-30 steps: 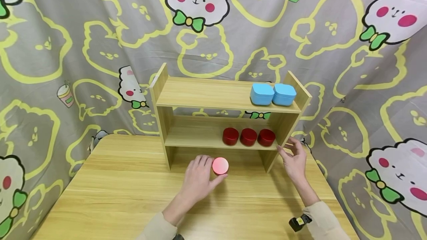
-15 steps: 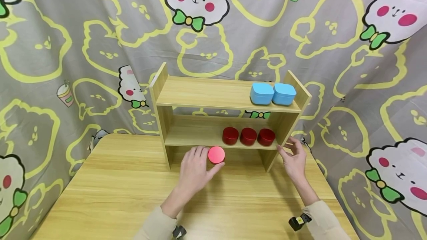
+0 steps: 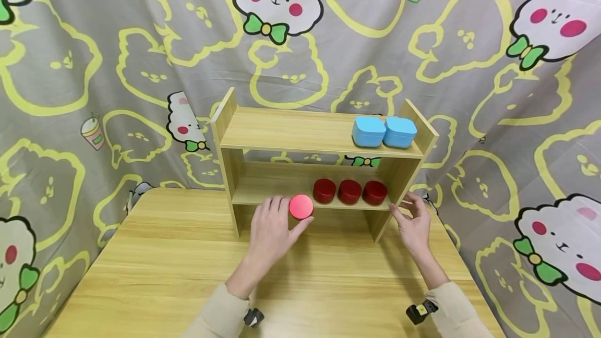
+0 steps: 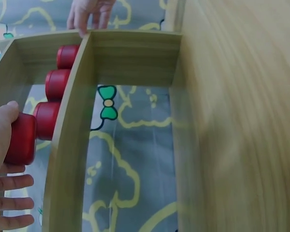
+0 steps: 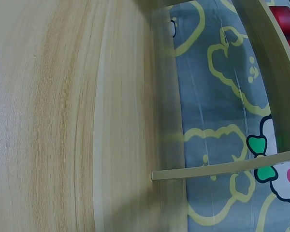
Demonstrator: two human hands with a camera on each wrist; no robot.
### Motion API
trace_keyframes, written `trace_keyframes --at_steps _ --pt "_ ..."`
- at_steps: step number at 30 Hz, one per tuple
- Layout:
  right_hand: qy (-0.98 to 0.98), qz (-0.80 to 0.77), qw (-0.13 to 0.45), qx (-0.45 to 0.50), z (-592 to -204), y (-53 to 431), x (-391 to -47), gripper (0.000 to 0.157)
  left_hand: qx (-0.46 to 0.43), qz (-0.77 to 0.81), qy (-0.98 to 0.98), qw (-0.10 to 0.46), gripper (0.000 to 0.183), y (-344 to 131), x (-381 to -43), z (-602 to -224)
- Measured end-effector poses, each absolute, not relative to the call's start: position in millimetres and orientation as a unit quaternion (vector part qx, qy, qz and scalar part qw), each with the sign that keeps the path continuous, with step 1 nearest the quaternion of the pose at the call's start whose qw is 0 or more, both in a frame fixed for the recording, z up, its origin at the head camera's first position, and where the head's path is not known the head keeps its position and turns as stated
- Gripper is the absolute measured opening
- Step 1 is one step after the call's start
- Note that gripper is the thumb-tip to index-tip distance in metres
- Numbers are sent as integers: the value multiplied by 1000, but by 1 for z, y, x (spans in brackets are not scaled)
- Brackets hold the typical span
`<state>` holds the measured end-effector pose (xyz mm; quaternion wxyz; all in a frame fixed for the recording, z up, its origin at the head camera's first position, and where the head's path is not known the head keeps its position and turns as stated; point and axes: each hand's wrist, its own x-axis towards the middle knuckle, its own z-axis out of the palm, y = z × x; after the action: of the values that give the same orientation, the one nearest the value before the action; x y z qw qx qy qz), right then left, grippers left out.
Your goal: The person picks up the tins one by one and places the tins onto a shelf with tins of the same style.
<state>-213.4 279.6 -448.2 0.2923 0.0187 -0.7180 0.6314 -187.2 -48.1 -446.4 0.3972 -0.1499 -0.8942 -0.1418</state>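
Note:
My left hand (image 3: pixel 271 231) grips a round red tin (image 3: pixel 301 206) between thumb and fingers, lid up, in front of the middle board's edge. In the left wrist view, the held tin (image 4: pixel 22 139) shows close to the nearest of three matching tins lined up on that board. Those red tins (image 3: pixel 349 192) stand at the right of the middle board of a small wooden shelf (image 3: pixel 277 192). At the shelf's right side panel, my right hand (image 3: pixel 415 223) holds on, thumb at the front edge and fingers along the outer face.
Two blue lidded boxes (image 3: pixel 369 132) stand side by side at the right end of the top board. The shelf rests on a wood-grain table (image 3: pixel 178 265), with a patterned curtain (image 3: pixel 141 67) behind and around it.
My left hand has raised the red tin from below the middle board to about its level, moving slightly left and toward the shelf. The right hand has stayed at the side panel.

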Motion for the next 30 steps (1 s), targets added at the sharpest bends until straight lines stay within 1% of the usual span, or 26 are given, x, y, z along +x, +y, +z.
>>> trace_keyframes --at_steps 7,10,19,26,30 --pt "-723 628 289 1 -465 289 -227 39 -134 -132 -897 400 68 -46 -190 -444" --pt "-720 630 290 7 -470 292 -229 39 -128 -131 -898 401 68 -45 -192 -443" --pt "-726 624 290 9 -469 293 -230 40 -116 -133 -896 407 65 -43 -201 -441" --pt "-725 626 287 13 -470 294 -230 40 -107 -121 -904 396 64 -43 -210 -442" --pt "-724 627 287 10 -470 293 -230 40 -110 -112 -902 403 63 -44 -215 -442"
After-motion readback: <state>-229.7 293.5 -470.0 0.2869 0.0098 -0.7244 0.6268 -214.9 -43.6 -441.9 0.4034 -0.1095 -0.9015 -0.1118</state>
